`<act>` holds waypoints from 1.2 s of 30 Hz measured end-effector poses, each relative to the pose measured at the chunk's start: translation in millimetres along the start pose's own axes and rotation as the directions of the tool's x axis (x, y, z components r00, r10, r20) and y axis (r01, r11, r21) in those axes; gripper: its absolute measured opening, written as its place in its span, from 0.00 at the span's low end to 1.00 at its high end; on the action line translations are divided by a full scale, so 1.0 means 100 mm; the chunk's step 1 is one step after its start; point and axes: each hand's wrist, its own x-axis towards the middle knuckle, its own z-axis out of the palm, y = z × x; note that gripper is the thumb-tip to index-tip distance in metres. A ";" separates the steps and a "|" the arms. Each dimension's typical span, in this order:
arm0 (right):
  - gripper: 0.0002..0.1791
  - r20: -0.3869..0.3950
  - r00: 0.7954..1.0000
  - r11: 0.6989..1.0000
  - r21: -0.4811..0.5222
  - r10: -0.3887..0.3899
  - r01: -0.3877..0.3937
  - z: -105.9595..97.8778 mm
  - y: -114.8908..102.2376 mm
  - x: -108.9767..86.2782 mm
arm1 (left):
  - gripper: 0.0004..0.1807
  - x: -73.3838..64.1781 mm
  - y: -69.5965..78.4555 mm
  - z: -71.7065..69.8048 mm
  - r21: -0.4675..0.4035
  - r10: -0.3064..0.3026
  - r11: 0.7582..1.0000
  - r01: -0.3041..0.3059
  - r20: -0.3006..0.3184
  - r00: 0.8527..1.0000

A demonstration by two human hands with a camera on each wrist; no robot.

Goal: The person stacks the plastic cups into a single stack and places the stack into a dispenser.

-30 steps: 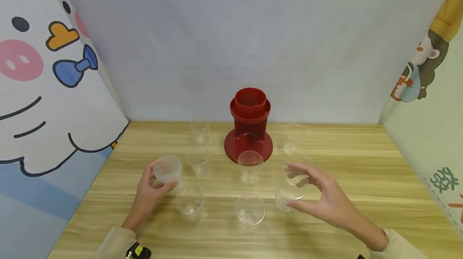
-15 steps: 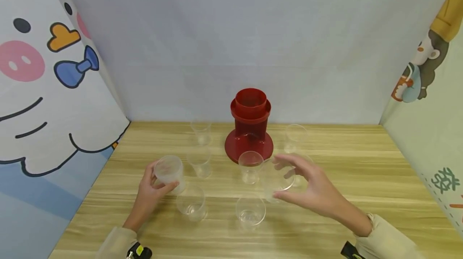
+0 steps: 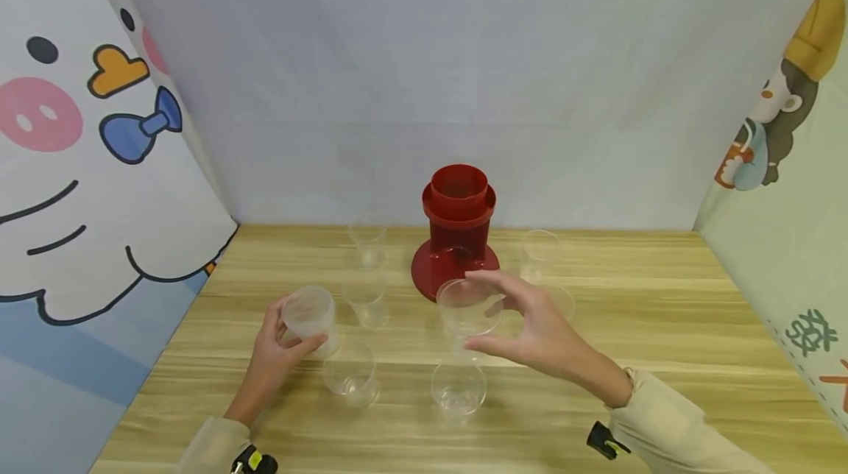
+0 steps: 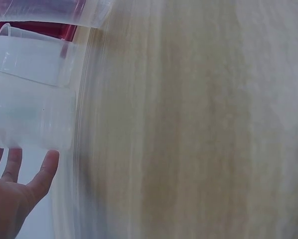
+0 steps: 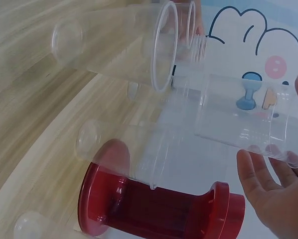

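Observation:
My left hand [image 3: 278,352] holds a stack of frosted-looking plastic cups [image 3: 308,316] upright at the left of the table. In the left wrist view, the fingers [image 4: 48,172] press against the side of this stack [image 4: 34,112]. A single clear plastic cup [image 3: 472,305] is held by my right hand [image 3: 539,330], thumb on the near side and fingers on the far side. It overlaps the middle standing cup in the head view. In the right wrist view, the held cup [image 5: 238,114] is raised above the rims of the standing cups.
A red stand [image 3: 457,246] with a wide round base is at the back centre. Clear cups stand about it: a front middle cup [image 3: 458,389], a front left cup [image 3: 350,375], two behind that, a back right cup [image 3: 539,253] and another right one [image 3: 562,302].
My right hand has carried the clear cup leftward, from over the right side to the middle standing cup. The left hand and its stack have stayed in place.

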 end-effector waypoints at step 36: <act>0.35 0.058 0.998 0.996 0.086 -0.028 0.023 0.40 -0.33 0.45 | 0.42 0.02 -0.04 -0.01 -0.027 0.031 0.999 -0.031 0.011 0.999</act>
